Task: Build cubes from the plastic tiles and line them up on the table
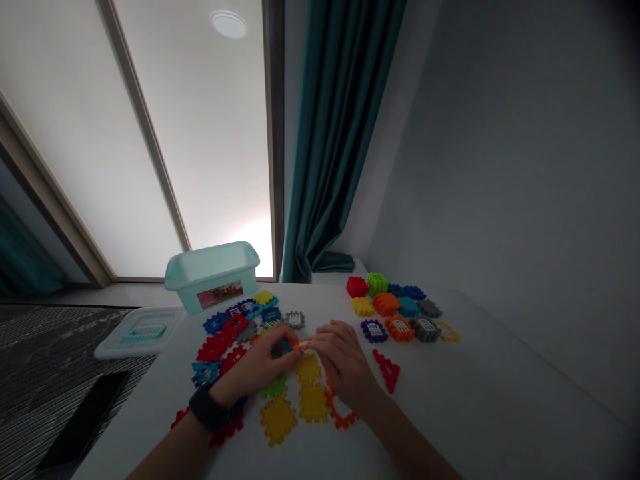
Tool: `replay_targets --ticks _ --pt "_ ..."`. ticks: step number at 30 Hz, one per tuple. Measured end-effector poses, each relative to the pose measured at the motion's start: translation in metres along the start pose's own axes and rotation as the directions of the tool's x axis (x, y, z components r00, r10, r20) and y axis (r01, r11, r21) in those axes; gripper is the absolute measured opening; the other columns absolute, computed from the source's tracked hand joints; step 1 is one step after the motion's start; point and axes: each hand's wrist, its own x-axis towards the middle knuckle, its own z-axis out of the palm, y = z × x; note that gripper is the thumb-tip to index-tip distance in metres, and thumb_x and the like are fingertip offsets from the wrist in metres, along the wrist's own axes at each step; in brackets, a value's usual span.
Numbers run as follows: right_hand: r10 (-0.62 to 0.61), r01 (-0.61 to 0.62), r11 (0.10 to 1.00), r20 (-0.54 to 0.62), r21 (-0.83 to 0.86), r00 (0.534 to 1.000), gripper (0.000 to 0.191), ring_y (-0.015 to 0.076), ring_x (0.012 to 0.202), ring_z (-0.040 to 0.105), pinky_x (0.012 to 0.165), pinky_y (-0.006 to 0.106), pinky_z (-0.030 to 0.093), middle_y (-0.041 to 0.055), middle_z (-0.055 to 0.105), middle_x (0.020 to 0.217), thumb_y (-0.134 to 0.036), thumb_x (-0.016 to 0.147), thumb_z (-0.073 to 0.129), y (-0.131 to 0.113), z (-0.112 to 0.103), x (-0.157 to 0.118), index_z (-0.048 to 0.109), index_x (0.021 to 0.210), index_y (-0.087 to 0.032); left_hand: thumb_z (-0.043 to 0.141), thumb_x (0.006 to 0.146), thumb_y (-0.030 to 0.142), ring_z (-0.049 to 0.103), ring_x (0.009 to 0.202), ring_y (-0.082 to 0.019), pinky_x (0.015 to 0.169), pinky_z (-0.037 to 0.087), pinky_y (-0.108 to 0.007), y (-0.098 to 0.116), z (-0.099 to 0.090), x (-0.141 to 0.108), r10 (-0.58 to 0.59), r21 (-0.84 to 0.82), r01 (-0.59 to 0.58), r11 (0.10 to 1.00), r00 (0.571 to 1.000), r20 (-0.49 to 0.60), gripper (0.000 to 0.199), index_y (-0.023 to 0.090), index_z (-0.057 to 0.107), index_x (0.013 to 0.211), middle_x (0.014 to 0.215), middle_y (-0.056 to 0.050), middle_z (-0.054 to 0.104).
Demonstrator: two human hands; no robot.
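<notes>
On the white counter, the left hand and right hand meet at its center, both grips pressed together pinching an orange plastic block, with a teal storage bin at eleven o'clock.

Small piece between left hand and right hand, mostly hidden by fingers, red tile partly under left forearm, box label too small to read, dark slab too dim to tell, curtain cut off by the top edge
</notes>
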Motion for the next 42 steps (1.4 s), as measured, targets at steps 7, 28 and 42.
replay_targets --ticks 7,28,42 --pt "-0.011 0.011 0.995 -0.006 -0.103 1.000 0.027 0.0218 0.114 0.061 0.103 0.047 0.048 0.0066 0.068 0.114 -0.008 0.096 0.046 0.003 0.006 -0.003 0.063 0.108 -0.026 0.066 0.085 0.028 0.057 0.100 -0.022 0.090 0.048 -0.035 -0.004 0.002 -0.001 0.127 0.184 -0.105 0.977 0.985 -0.114 0.026 0.021 0.056 0.109 0.109 -0.005 0.056" --pt "0.153 -0.160 0.982 -0.068 -0.102 0.986 0.021 0.0269 0.116 0.060 0.099 0.046 0.051 0.0103 0.065 0.121 -0.023 0.094 0.059 -0.002 0.005 -0.001 0.059 0.115 -0.025 0.070 0.082 0.022 0.057 0.109 -0.026 0.095 0.050 -0.040 -0.005 0.011 0.000 0.298 0.309 -0.218 0.926 0.924 -0.241 0.035 0.024 0.055 0.114 0.117 -0.009 0.053" --pt "0.192 -0.188 0.977 0.030 -0.104 0.981 0.020 0.0275 0.118 0.059 0.101 0.049 0.049 0.0085 0.067 0.118 -0.020 0.091 0.058 0.008 -0.023 -0.010 0.060 0.110 -0.026 0.073 0.080 0.025 0.059 0.109 -0.026 0.094 0.051 -0.041 0.006 0.026 0.010 0.253 0.339 -0.181 0.923 0.950 -0.181 0.035 0.025 0.056 0.111 0.119 -0.008 0.054"
